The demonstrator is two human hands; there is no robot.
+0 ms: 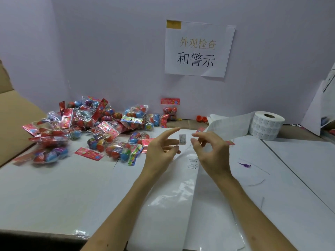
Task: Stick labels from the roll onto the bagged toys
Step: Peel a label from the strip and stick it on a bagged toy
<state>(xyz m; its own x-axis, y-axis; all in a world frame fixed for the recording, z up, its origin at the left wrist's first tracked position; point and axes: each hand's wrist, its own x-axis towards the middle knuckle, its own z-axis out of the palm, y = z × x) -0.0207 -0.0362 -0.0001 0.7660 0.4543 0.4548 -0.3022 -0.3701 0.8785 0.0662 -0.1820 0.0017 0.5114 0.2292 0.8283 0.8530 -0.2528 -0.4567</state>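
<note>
Head view — the only view supplied.

Hands: two, both raised above the table [54,187] near its middle. The left hand [161,147] has its forefinger straight and pointing up and right; one small white label [182,139] clings to the tip of the next finger, and no pinch on it is visible. The right hand [210,151] is just beside it with fingers loosely curled and a narrow gap between thumb and forefinger. The fingertips are blurred, so whether they hold anything cannot be told.

Label roll [266,125]: one, lying at the far right of the table. Its strip [228,125] is unwound leftward and passes behind the right hand's fingers.

Bagged toys [101,124]: one loose pile at the far left of the table, the clear bags overlapping — well over a dozen, exact count not possible. Each shows red and blue egg-shaped toys under a red header card. One further bag [170,109] stands apart, upright against the back wall.

Other items:
- One loose red header card [88,153] lies flat in front of the pile.
- One clear printed plastic sheet [192,163] lies under the hands.
- One paper sign [198,49] is on the wall.
- One cardboard box [10,115] is at the left edge.
- One purple mark [244,165] is right of the hands.
</note>
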